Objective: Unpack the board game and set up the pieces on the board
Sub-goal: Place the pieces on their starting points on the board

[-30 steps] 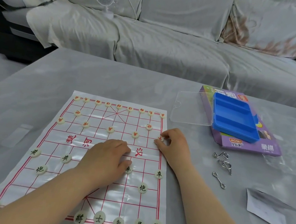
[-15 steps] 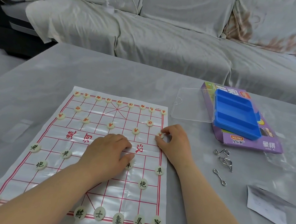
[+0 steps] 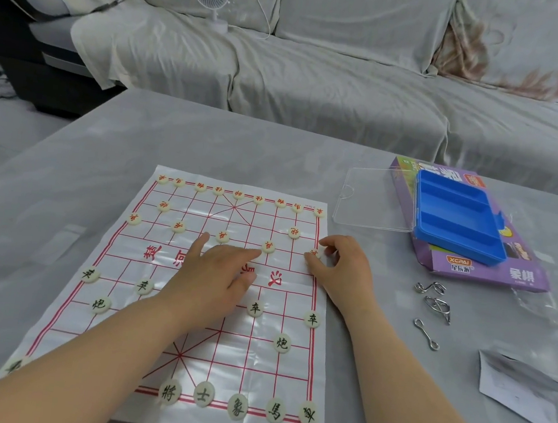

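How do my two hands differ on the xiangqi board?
The left hand lies flat, fingers straight, on the xiangqi board's middle; the right hand curls at its right edge. The left hand holds nothing; the right hand pinches a red-lettered piece. Both rest on the board.

White red-gridded board (image 3: pixel 264 371) lies flat on the table (image 3: pixel 243 145); cream red-lettered pieces (image 3: pixel 294 232) on its far half, black-lettered pieces (image 3: pixel 281 342) nearer; blue tray (image 3: pixel 459 220) rests on the purple box (image 3: pixel 491 272).
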Motion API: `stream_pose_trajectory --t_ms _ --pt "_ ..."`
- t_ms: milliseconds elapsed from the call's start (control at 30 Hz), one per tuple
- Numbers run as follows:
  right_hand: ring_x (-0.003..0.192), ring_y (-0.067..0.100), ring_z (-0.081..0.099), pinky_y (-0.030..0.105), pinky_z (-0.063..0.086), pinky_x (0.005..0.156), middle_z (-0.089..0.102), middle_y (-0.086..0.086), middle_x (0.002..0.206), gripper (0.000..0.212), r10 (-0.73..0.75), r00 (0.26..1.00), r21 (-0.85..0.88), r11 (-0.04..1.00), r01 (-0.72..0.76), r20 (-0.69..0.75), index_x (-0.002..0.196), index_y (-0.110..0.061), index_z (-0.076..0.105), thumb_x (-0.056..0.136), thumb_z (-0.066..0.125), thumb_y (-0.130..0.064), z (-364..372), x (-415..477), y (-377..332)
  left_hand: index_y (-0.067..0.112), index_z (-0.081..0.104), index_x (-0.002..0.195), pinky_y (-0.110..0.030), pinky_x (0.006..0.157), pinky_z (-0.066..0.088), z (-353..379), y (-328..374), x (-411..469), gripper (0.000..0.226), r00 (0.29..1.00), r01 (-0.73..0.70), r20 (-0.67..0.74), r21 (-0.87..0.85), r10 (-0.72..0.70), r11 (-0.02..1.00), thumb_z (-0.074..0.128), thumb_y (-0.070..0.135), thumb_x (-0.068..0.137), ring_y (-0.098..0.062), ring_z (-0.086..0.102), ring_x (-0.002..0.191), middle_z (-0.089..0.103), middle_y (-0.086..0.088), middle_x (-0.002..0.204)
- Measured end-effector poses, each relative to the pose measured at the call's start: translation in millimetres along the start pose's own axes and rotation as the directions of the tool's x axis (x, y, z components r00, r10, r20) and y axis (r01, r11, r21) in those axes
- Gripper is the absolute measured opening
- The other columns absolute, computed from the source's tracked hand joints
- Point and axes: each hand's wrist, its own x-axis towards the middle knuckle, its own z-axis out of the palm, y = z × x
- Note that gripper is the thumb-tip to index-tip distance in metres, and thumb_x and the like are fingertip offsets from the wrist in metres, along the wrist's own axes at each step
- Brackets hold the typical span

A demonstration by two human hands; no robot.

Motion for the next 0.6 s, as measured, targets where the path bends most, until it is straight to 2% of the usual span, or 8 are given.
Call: stream_pose_trajectory --t_ms 100,233,333,400,467,533,567,600 --pt "0.084 0.007 0.043 0.017 0.034 0.074 0.047 -0.006 0.094 0.034 0.006 1.000 0.010 1.000 -0.006 -0.009 0.113 -0.012 0.055 0.084 0.061 -0.029 -0.2 -1.3 -1.1 0.028 0.028 0.139 -0.024 0.110 -0.007 -1.6 -2.1 -4.0 0.041 0.997 -0.026 -0.078 -0.037 0.023 0.999 0.028 0.027 0.098 -0.006 0.017 0.137 0.029 0.009 0.147" --pt "0.081 0.011 0.045 0.019 0.034 0.072 0.048 -0.003 0.091 0.031 0.029 0.998 0.033 0.999 -0.028 -0.047 0.111 -0.009 0.056 0.086 0.058 -0.028 -0.9 -3.6 -2.8 0.028 0.045 0.129 -0.019 0.106 0.013 -2.7 -8.3 -19.8 0.034 0.988 -0.042 -0.153 -0.117 0.023 0.992 0.039 0.026 0.095 -0.007 0.029 0.130 0.040 0.012 0.139" --pt "0.080 0.011 0.045 0.021 0.034 0.071 0.050 -0.003 0.088 0.030 0.076 0.994 -0.025 0.997 -0.078 -0.077 0.107 -0.010 0.057 0.090 0.051 -0.034 -1.9 -5.8 -3.6 0.029 0.053 0.121 -0.013 0.094 0.022 -2.7 -10.0 -40.5 0.029 0.971 -0.030 -0.237 -0.207 -0.020 0.978 0.043 0.026 0.094 -0.005 0.037 0.123 0.046 0.020 0.123" --pt "0.081 0.010 0.045 0.022 0.035 0.071 0.051 -0.002 0.089 0.030 0.088 0.993 -0.068 0.993 -0.094 -0.077 0.106 -0.011 0.058 0.092 0.047 -0.035 -2.0 -8.6 -4.4 0.030 0.055 0.116 -0.012 0.090 0.023 2.3 -11.8 -55.5 0.026 0.960 -0.025 -0.278 -0.202 -0.033 0.979 0.043 0.027 0.094 -0.002 0.040 0.116 0.042 0.024 0.112" --pt "0.083 0.009 0.044 0.021 0.035 0.073 0.050 -0.003 0.091 0.028 0.079 0.995 -0.089 0.992 -0.084 -0.060 0.107 -0.012 0.058 0.092 0.047 -0.033 -2.9 -15.4 -5.7 0.029 0.062 0.104 -0.009 0.083 0.029 6.9 -10.4 -69.6 0.027 0.957 -0.074 -0.290 -0.157 0.026 0.985 0.039 0.031 0.092 0.002 0.045 0.103 0.050 0.024 0.104" --pt "0.084 0.009 0.043 0.021 0.034 0.074 0.049 -0.003 0.091 0.025 0.092 0.994 -0.053 0.994 -0.095 -0.055 0.108 -0.012 0.058 0.092 0.047 -0.028 -6.4 -27.1 -6.6 0.027 0.068 0.081 -0.004 0.062 0.034 9.6 -10.6 -80.0 0.031 0.957 -0.152 -0.266 -0.105 0.119 0.983 0.038 0.033 0.081 -0.001 0.050 0.088 0.063 0.021 0.083" --pt "0.083 0.010 0.043 0.020 0.033 0.074 0.051 -0.002 0.092 0.023 0.096 0.994 -0.028 0.995 -0.098 -0.056 0.107 -0.011 0.058 0.092 0.048 -0.025 -9.0 -34.9 -6.2 0.027 0.068 0.073 -0.007 0.061 0.036 10.3 -11.1 -83.7 0.030 0.944 -0.197 -0.282 -0.057 0.174 0.979 0.039 0.032 0.076 -0.004 0.048 0.086 0.065 0.020 0.074" --pt "0.083 0.010 0.043 0.020 0.032 0.074 0.052 -0.001 0.093 0.021 0.091 0.994 -0.014 0.996 -0.092 -0.055 0.106 -0.010 0.059 0.092 0.048 -0.022 -12.4 -43.8 -5.2 0.027 0.067 0.069 -0.010 0.068 0.036 10.9 -10.9 -86.4 0.028 0.935 -0.219 -0.293 -0.029 0.201 0.975 0.039 0.030 0.074 -0.005 0.047 0.084 0.064 0.019 0.069"
